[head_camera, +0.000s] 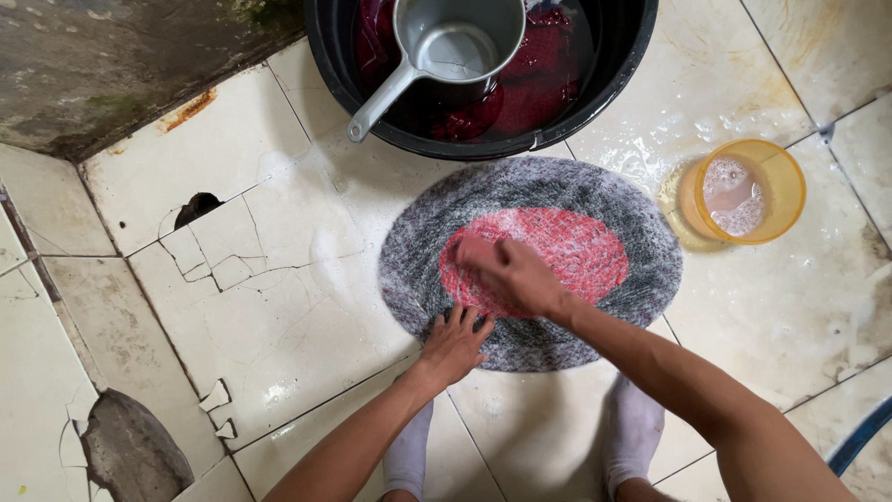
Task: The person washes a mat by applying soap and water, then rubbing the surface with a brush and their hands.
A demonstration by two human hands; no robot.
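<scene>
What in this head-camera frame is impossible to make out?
- Right hand: motion-blurred over the oval mat, so any held item is unreadable.
- Black tub: far rim cut by the top edge.
- Red cloth: partly hidden under the grey dipper.

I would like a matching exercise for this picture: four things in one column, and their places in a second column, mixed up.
Things:
1. metal dipper
2. orange bowl
3. oval mat
4. left hand

Places:
A. on the near edge of the mat
B. inside the black tub
C. on the floor tiles beside the tub
D. right of the mat, holding foam

Pairs: 1-B, 2-D, 3-C, 4-A
</scene>
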